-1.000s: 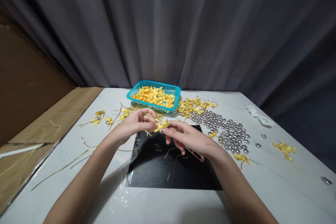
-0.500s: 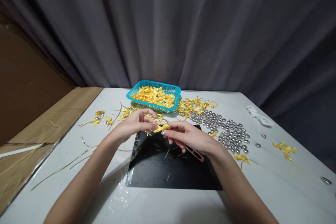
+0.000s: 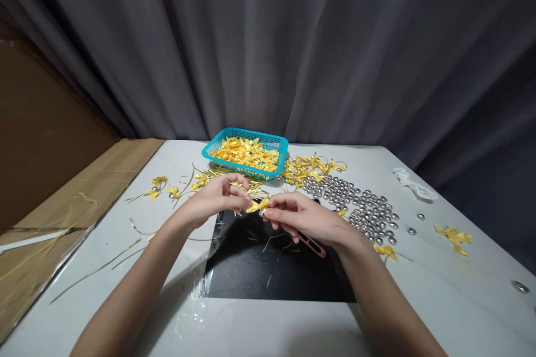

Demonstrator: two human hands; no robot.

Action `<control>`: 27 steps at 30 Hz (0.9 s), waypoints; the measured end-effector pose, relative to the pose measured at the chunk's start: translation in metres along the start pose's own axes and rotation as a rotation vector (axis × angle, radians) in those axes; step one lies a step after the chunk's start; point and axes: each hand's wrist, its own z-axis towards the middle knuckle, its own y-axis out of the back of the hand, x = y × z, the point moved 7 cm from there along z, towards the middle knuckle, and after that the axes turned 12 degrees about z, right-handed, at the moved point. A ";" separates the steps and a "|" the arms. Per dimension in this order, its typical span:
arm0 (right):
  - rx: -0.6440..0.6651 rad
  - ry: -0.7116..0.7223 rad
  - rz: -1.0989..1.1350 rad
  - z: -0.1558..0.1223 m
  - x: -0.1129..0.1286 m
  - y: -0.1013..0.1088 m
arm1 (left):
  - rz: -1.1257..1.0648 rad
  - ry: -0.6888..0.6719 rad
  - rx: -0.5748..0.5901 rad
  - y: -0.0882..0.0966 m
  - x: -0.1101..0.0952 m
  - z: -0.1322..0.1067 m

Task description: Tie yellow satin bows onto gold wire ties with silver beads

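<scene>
Holding a yellow bow (image 3: 257,206) between them, the two hands meet over the far part of a black mat (image 3: 268,273), as I observe from my remote post. The left hand (image 3: 215,198) pinches the bow's left end, thumb and finger drawn narrow; the right hand (image 3: 304,216) grips the right end, with a silver bead (image 3: 262,212) at its fingertips. Whether bead and bow are joined, I cannot tell. Below the right hand shows a pink handle (image 3: 312,246), partly hidden; I cannot tell whether it rests on the mat or in the fingers. Beyond the hands, a blue basket (image 3: 283,159) contains yellow ribbons (image 3: 247,153), with gold wires (image 3: 251,183) bunched just in front. To its right lie more bows (image 3: 307,170), adjoining a spread of loose beads (image 3: 372,217). Farther right on the white table (image 3: 419,295), I note a white scrap (image 3: 414,185) and a separate ribbon piece (image 3: 454,239). Cardboard (image 3: 117,162) borders the left; a grey curtain (image 3: 268,50) forms the background.
</scene>
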 end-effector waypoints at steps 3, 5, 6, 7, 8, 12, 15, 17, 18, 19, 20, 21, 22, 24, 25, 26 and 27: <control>0.006 -0.021 -0.025 -0.001 -0.001 0.000 | 0.005 0.014 -0.014 0.003 0.002 0.000; 0.005 -0.041 -0.053 -0.001 -0.002 0.001 | 0.008 0.009 -0.026 0.005 0.003 0.001; -0.008 -0.049 -0.065 0.000 -0.002 0.003 | 0.011 0.004 -0.031 0.006 0.003 0.002; -0.030 -0.052 -0.077 0.000 -0.003 0.005 | 0.015 0.001 -0.033 0.007 0.004 0.002; -0.059 -0.051 -0.086 0.001 -0.003 0.008 | 0.023 0.000 -0.034 0.007 0.004 0.003; -0.087 -0.041 -0.081 0.006 -0.007 0.011 | 0.055 0.016 -0.054 0.009 0.008 0.006; -0.039 -0.028 0.005 0.010 -0.010 0.004 | 0.050 0.042 -0.061 0.009 0.013 0.009; -0.041 -0.031 0.083 0.013 -0.012 0.001 | 0.040 0.058 -0.054 0.009 0.017 0.012; -0.047 -0.039 0.115 0.015 -0.014 0.000 | 0.037 0.066 -0.049 0.008 0.019 0.013; -0.052 -0.049 0.139 0.017 -0.016 -0.001 | 0.036 0.073 -0.045 0.009 0.021 0.015; -0.054 -0.060 0.154 0.018 -0.018 -0.002 | 0.035 0.080 -0.041 0.009 0.024 0.016; -0.055 -0.068 0.161 0.019 -0.020 -0.002 | 0.035 0.086 -0.038 0.009 0.026 0.018; -0.054 -0.075 0.161 0.020 -0.021 -0.002 | 0.035 0.090 -0.036 0.010 0.028 0.019; -0.043 -0.086 0.153 0.022 -0.023 -0.002 | 0.034 0.093 -0.030 0.011 0.030 0.021; -0.038 -0.092 0.148 0.022 -0.024 -0.002 | 0.034 0.094 -0.028 0.011 0.031 0.021; -0.033 -0.096 0.144 0.022 -0.024 -0.003 | 0.033 0.094 -0.027 0.012 0.032 0.021; -0.030 -0.099 0.142 0.022 -0.024 -0.003 | 0.033 0.095 -0.027 0.012 0.032 0.021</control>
